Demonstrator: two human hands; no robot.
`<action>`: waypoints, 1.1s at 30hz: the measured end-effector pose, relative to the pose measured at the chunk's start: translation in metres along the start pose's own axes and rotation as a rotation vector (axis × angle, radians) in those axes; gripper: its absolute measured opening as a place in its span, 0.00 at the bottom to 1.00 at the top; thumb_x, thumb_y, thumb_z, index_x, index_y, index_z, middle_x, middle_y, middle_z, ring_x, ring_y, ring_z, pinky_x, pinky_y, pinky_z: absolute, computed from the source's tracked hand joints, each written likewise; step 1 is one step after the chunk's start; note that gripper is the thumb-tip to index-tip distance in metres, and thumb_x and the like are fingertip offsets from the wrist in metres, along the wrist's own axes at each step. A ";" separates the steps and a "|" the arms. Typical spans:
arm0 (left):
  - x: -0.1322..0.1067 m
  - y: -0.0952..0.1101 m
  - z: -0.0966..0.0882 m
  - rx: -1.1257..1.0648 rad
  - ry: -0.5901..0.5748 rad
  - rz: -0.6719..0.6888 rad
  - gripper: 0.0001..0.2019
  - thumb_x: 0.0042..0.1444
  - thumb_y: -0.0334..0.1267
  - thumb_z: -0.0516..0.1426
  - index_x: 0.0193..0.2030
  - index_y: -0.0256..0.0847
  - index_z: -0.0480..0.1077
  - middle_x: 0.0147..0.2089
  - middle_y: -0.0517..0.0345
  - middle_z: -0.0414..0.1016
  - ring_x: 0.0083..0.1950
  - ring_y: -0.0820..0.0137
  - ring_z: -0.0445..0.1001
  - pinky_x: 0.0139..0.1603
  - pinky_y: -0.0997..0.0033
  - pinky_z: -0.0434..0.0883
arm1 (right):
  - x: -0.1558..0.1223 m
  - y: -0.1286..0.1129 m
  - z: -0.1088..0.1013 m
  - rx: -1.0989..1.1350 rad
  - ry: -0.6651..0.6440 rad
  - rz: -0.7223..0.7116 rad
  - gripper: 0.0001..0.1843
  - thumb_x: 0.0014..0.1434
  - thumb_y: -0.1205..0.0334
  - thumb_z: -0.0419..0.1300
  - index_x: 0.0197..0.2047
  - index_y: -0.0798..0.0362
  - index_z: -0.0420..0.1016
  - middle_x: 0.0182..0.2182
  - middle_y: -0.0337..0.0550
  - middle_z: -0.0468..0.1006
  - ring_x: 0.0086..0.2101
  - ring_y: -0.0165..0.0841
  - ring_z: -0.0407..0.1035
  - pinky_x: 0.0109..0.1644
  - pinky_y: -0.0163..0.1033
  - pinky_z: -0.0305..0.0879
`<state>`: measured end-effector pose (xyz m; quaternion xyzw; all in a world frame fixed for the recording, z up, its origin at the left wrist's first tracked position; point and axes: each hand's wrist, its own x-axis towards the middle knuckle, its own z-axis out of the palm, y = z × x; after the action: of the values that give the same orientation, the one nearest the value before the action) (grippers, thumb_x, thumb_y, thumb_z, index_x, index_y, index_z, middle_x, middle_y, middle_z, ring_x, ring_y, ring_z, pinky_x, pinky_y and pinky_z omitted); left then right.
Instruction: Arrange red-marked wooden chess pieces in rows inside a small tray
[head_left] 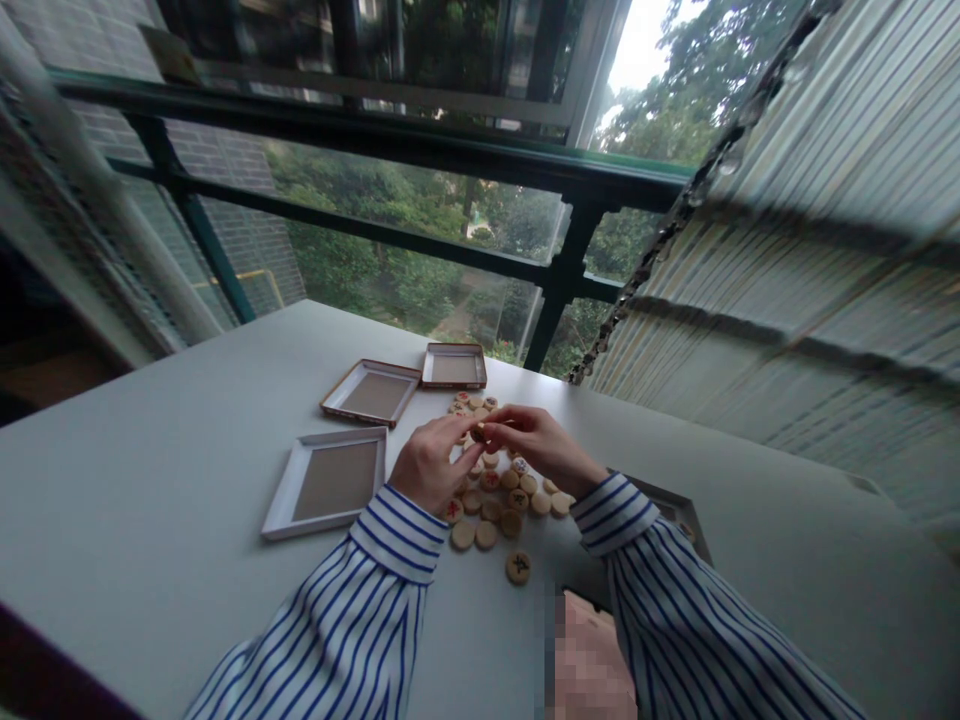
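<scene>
Both hands meet above a spread of round wooden xiangqi pieces point(490, 510) on the white table. My left hand point(433, 460) and my right hand point(541, 440) pinch one xiangqi piece point(478, 433) between their fingertips. Several pieces below show red or black characters; others lie blank side up. One piece with a black character point(517, 568) sits apart, nearer to me. The hands cover part of the spread.
Three shallow open box parts stand left and behind: a white-rimmed one point(276, 500), a brown-edged one point(375, 418) and a smaller one point(454, 383). A grey tray point(701, 530) is partly behind my right sleeve. A pink, pixelated object point(592, 660) lies at the front edge.
</scene>
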<state>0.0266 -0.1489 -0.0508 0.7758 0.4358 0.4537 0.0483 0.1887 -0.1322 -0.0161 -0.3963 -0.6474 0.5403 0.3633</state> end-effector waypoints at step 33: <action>-0.007 -0.019 0.001 0.342 -0.351 -0.082 0.08 0.49 0.37 0.55 0.36 0.42 0.73 0.36 0.53 0.73 0.40 0.65 0.70 0.44 0.64 0.68 | 0.001 0.003 -0.009 -0.177 0.271 -0.001 0.13 0.52 0.57 0.56 0.36 0.58 0.72 0.31 0.45 0.77 0.29 0.27 0.68 0.32 0.33 0.63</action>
<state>0.0137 -0.1420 -0.0652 0.8211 0.5225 0.2294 0.0096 0.1968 -0.1277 -0.0181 -0.4957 -0.6376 0.4226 0.4112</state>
